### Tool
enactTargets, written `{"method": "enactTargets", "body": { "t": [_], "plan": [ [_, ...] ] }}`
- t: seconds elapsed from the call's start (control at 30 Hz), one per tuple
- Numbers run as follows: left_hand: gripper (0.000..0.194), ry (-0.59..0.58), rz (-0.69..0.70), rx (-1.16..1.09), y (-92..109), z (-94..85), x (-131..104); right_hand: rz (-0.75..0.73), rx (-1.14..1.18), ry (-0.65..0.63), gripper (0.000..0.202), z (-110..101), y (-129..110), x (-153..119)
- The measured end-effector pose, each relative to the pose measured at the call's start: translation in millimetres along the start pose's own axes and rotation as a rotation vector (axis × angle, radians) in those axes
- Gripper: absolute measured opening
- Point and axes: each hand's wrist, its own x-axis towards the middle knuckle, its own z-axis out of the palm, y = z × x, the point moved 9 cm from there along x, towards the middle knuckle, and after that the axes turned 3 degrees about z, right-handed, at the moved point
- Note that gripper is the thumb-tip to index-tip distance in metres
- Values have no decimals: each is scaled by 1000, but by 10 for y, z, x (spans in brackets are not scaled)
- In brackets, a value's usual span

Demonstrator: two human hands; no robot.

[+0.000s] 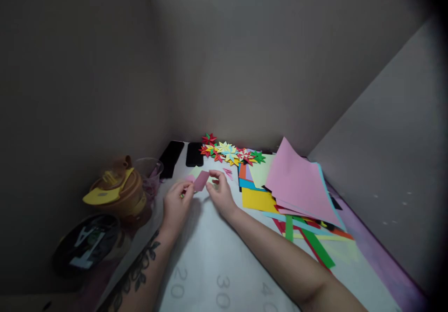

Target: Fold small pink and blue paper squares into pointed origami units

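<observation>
Both hands meet over the middle of the table around a small pink rectangle of paper (201, 181). My left hand (177, 205) pinches its lower left end between thumb and fingers. At the right edge of the same piece, my right hand (221, 194) has its curled fingers and thumb; the exact grip is hard to make out. Pale pink and pale green bits of paper show just behind the left fingers. A few slim pink folded pieces (228, 173) lie behind my right hand. Folded paper stars (229, 152) in several colours are heaped at the back.
Coloured paper sheets, pink on top (301, 181), are piled at right, with green strips (318, 248) in front. Two black phones (194, 154) lie at the back left. On the left stand a clear plastic cup (149, 167), a brown lidded container (117, 193) and a dark round lid (87, 244).
</observation>
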Motion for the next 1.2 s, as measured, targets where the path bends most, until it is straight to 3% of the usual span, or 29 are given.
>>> {"method": "enactTargets", "body": {
  "t": [0.13,0.27,0.4,0.47,0.67,0.8,0.93,1.2],
  "plan": [
    [24,-146,-288,-319,-121,389,-196,152,321,-107,56,-242,13,-18],
    [19,-339,-368,-543,-66,775,-378,223,172,-119,48,-596,75,-270],
    [27,-506,-388,-546,22,954,-526,197,12,-227,38,-709,95,-575],
    [24,-560,-397,-486,33,978,-567,202,35,-232,37,-748,113,-651],
    [23,-538,-425,-370,-16,891,-520,380,348,-250,28,-756,289,-640],
    [25,-600,-269,-215,92,850,-506,450,415,-317,23,-697,352,-633],
    [26,-699,-99,-65,237,859,-565,614,453,-506,22,-525,386,-784],
    [20,-736,-41,-68,297,870,-572,752,520,-623,19,-417,361,-932]
  ]
}}
